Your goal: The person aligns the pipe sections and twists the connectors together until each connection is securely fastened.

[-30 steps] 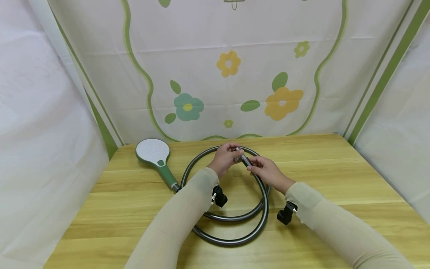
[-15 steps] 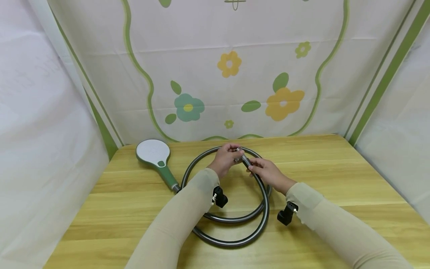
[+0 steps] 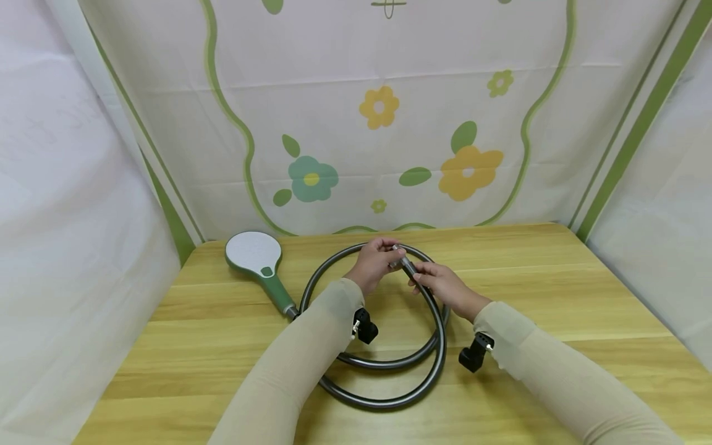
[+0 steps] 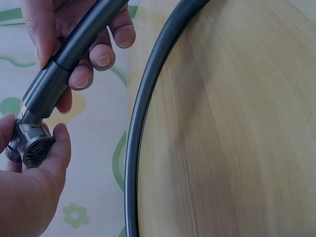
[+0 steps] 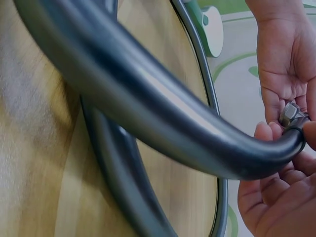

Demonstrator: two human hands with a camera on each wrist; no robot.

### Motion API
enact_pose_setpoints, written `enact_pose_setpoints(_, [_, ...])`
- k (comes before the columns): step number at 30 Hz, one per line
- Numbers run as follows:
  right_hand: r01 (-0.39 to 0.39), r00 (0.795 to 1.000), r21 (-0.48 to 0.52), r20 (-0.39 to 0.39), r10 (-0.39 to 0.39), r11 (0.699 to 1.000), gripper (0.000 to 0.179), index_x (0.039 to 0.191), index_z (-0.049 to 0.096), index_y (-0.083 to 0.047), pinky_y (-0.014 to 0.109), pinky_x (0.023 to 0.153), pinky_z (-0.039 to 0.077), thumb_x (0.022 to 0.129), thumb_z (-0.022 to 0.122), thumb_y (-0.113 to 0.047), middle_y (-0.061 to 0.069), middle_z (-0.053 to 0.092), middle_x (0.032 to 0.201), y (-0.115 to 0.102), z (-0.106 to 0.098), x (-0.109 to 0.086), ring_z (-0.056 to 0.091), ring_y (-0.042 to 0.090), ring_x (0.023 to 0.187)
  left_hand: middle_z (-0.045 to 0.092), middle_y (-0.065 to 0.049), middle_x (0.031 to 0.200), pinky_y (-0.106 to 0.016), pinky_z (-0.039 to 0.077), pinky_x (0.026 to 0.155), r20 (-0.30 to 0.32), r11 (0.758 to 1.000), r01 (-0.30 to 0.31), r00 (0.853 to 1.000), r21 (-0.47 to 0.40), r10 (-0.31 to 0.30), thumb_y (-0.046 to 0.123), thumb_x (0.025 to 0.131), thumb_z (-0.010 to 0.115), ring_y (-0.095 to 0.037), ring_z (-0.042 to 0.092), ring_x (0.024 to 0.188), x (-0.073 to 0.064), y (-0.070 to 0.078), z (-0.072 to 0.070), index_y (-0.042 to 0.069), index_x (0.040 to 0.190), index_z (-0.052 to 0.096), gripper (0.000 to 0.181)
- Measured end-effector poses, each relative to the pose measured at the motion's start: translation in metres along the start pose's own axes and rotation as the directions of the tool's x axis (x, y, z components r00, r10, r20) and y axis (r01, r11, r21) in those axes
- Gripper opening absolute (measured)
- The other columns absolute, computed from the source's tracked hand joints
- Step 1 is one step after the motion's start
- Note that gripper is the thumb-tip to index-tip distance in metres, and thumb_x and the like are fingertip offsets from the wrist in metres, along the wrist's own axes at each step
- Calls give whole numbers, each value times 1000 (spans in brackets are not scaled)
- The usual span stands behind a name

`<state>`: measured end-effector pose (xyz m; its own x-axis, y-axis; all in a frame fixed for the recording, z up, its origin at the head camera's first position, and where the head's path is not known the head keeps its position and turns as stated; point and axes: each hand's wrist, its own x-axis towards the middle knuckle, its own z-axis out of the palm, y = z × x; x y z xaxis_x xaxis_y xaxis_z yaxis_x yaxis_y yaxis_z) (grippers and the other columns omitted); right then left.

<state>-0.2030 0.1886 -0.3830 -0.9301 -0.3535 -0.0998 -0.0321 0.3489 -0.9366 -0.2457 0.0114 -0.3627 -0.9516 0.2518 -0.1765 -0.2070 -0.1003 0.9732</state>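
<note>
My left hand [image 3: 374, 264] pinches a metal threaded fitting [image 4: 35, 143] between thumb and fingers; its ring-like threaded openings show in the left wrist view. Right beside it, my right hand [image 3: 447, 289] holds the dark grey shower hose [image 3: 381, 405] near its end, fingers around the smooth end sleeve [image 4: 48, 91]. A short metal neck joins sleeve and fitting. From there the hose runs down into loops on the table. At the left lies a green shower head [image 3: 254, 252], white face up, its handle meeting the hose's other end close to my left forearm.
The wooden table [image 3: 534, 383] reaches back to a flower-printed cloth wall [image 3: 345, 130], with white cloth at both sides. Hose loops lie beneath and around my hands. A small black camera mount [image 3: 475, 352] sits under my right wrist, another under the left.
My right thumb has shifted very slightly to the right at the hose end. Both hands keep their grips, and the hose loops and shower head stay where they were.
</note>
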Motion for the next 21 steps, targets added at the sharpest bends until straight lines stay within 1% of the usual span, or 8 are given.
enact_pose_setpoints(7, [1,1000,-2,12,0,1000,38,134,49,4,33,83,44,103,42,-16,20,60,115,1,-3,2,58,37,104,60,-7,103,-34,55,86,-3,1000,-9,1000,-4,9,5,93,64,-17,61,88,1,0,0,2,121,58,29])
enact_pose_setpoints(11, [-2,1000,-33,3,2,999,39,135,50,1,35,84,44,103,44,-20,19,61,117,1,-2,2,60,34,106,59,-7,101,-35,54,87,-8,1000,-13,1000,-11,13,5,93,64,-17,61,87,0,0,-1,2,121,58,29])
enact_pose_setpoints(14, [0,1000,-49,-9,-1,999,41,136,51,-1,38,87,46,102,48,-23,19,61,120,1,1,3,61,29,105,59,-7,102,-35,54,87,-8,1000,-17,1000,-12,17,5,93,64,-17,61,88,-1,0,-2,2,121,58,28])
enact_pose_setpoints(17, [6,999,-78,-50,-10,997,44,136,51,-4,38,87,49,99,56,-26,17,61,118,3,4,3,61,26,103,59,-8,102,-35,54,87,-5,1000,-16,1000,-14,16,6,93,64,-18,61,88,-2,0,-2,2,121,58,28])
enact_pose_setpoints(21, [35,992,-127,-116,-49,991,49,136,52,-4,34,78,52,93,65,-24,14,61,114,5,7,4,59,24,99,59,-7,102,-35,55,86,-4,1000,-10,1000,-17,10,5,93,64,-18,61,89,-3,0,-3,3,120,58,28])
